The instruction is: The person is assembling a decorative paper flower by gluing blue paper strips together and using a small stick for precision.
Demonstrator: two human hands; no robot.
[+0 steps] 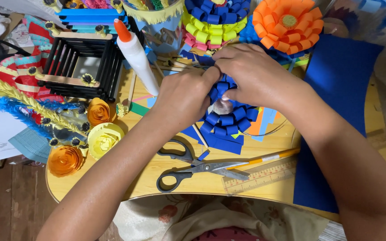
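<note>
At far left we noted feathery yellow and blue paper stems point(21, 105) lying over the edge of the round wooden table point(139, 178). Beside them lay three rolled paper roses: one orange point(65, 160), one pale yellow point(104, 139), one amber point(98, 111). Behind these stood a square black basket of stacked craft sticks point(83, 67). Next we recorded a white glue bottle with an orange nozzle point(135, 56), lying tilted against the basket's right side. Below it, near the table's front edge, rested black-handled steel scissors point(193, 167), blades partly apart.

At centre, our left hand point(182, 96) was curled, fingertips pressed onto the near-left rim of a flower of looped dark blue paper strips point(228, 118). Our right hand point(255, 76) lay over the flower's top, fingers bent and pinching its loops. The flower sat on blue paper offcuts at mid-table.

To the right we listed an orange pencil point(269, 157), a wooden ruler point(260, 178), and a dark blue paper sheet point(336, 120). At the back stood a looped flower in orange paper point(287, 22).
</note>
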